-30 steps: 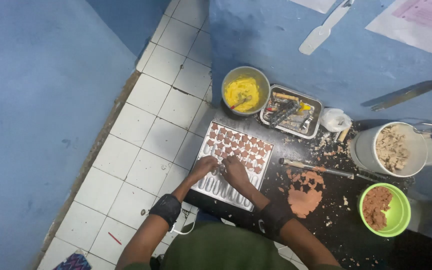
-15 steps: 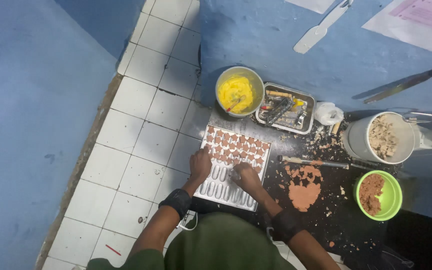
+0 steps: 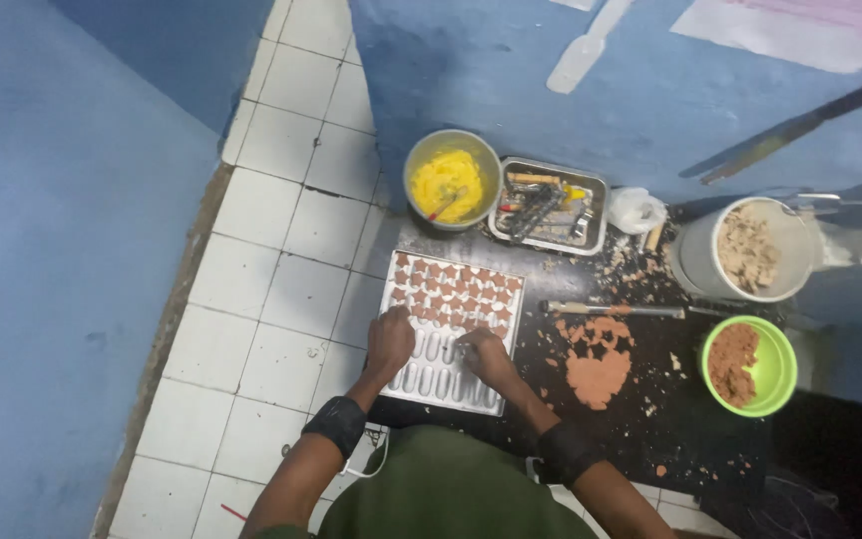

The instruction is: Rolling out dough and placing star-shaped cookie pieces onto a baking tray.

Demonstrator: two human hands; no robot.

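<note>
A metal baking tray [image 3: 431, 374] with oblong hollows lies on the floor in front of me. Its far half carries several small brown star-shaped dough pieces [image 3: 456, 289]. My left hand [image 3: 389, 344] rests on the tray's middle left, fingers curled down near the last row of pieces. My right hand [image 3: 483, 355] is over the tray's middle, fingers pinched at a small piece; what it grips is too small to tell. Both wrists wear black bands. To the right lies a flattened brown dough sheet [image 3: 596, 374] with star cut-outs.
A round bowl of yellow paste [image 3: 448, 183] and a metal tin of tools [image 3: 549, 207] stand beyond the tray. A white bucket of crumbly dough [image 3: 745, 250] and a green bowl of brown dough [image 3: 750, 366] sit right. A rolling tool [image 3: 611, 309], crumbs, white tiles left.
The view has shifted slightly. Both hands have stayed on the tray's middle rows, the right hand edging a little toward the tray's near side.
</note>
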